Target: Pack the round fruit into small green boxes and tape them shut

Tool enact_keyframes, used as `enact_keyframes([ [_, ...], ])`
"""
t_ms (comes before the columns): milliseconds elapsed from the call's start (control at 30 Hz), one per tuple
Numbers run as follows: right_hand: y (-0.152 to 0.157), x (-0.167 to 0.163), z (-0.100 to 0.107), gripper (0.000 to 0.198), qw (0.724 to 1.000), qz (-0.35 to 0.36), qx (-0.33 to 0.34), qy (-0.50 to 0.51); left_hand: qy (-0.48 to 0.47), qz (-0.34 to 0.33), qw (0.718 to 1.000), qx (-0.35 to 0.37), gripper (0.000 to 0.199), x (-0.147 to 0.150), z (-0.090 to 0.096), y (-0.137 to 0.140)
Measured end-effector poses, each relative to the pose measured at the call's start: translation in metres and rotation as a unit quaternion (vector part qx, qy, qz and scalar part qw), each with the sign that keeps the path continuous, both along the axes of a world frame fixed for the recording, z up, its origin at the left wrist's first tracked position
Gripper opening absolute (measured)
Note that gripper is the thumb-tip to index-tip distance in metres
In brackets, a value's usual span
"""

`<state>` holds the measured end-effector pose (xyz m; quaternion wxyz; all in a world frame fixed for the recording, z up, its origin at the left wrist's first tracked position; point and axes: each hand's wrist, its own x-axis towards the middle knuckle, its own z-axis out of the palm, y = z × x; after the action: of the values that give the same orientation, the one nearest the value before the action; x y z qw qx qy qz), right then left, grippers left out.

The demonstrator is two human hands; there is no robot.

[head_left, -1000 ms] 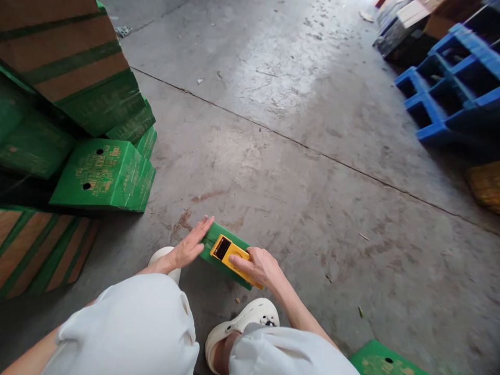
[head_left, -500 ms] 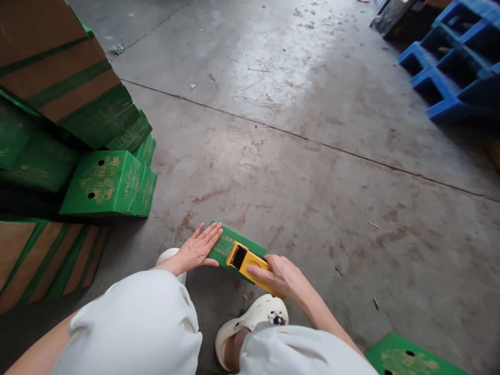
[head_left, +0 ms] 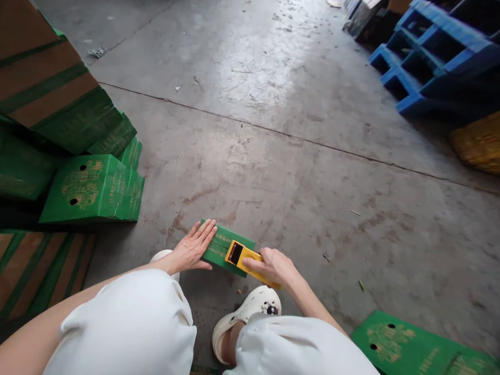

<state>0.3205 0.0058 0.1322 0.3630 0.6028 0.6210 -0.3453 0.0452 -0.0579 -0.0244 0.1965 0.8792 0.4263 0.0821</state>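
Fingers outstretched, my left hand (head_left: 192,251) lies flat at the left edge of a green box (head_left: 219,249); my right hand (head_left: 275,266) grips a yellow tool (head_left: 246,256) over its right.

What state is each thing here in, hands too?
Left hand: laid flat on green box
Right hand: gripping yellow tool
Yellow tool: held over green box
Green box: upper face closed
Boxes at left: stacked
Box at lower right: lying, holes upward
Pallets: stacked
Shoes: worn
Floor: scuffed, stained
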Motion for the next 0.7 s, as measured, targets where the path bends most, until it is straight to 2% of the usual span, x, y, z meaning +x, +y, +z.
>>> enact_keyframes([
  [167, 0.002, 0.0, 0.004, 0.061, 1.0, 0.001, -0.012, -0.002, -0.005, -0.093, 0.996, -0.007, 0.137, 0.044, 0.005, 0.016],
  [267, -0.001, 0.004, 0.001, 0.06, 1.0, 0.0, -0.009, 0.004, -0.018, -0.094, 0.995, -0.018, 0.126, 0.057, 0.004, 0.016],
  [367, -0.006, 0.015, -0.001, 0.062, 0.999, -0.016, -0.003, 0.04, -0.029, -0.097, 0.994, -0.027, 0.119, 0.058, 0.003, 0.014],
  [500, -0.014, 0.057, 0.012, 0.059, 0.994, -0.049, -0.022, 0.098, -0.024, -0.101, 0.994, -0.026, 0.117, 0.056, 0.003, 0.015],
  [700, -0.031, 0.141, 0.04, 0.047, 0.992, -0.106, -0.05, 0.045, -0.025, -0.099, 0.994, -0.03, 0.118, 0.061, 0.003, 0.015],
])
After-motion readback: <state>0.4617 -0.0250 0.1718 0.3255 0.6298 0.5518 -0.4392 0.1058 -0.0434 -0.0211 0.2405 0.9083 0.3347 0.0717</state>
